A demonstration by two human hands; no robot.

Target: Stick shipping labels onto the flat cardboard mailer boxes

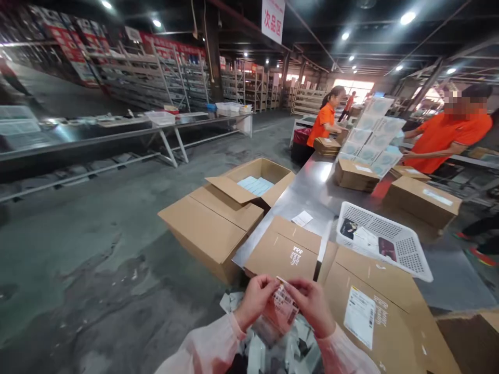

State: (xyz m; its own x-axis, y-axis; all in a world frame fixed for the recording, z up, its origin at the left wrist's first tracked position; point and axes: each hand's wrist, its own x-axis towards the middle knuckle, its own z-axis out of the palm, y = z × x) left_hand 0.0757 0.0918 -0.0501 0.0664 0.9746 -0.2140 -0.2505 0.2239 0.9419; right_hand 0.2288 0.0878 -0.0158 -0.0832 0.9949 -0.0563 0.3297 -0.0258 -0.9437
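Observation:
Between my two hands is a printed shipping label (285, 306), its top edge pinched at both sides. My left hand (255, 300) is closed, thumb and finger on the label's upper left corner. My right hand (314, 305) is closed as well, gripping the upper right part. Beneath the label lies a heap of crumpled pale paper scraps (257, 353), low in front of me. Just beyond my hands, a flat brown carton (280, 249) with white print rests on the metal table (307, 192). To the right lies another carton (374, 306) bearing a white label (360, 316).
A white plastic basket (405, 249) with small packages stands on the table. On the left are a large carton (214, 223) and an open box (276, 174) holding light blue packs. Two co-workers in orange shirts (448, 137) stand by stacked white boxes (370, 137). A long bench (128, 130) stands far left.

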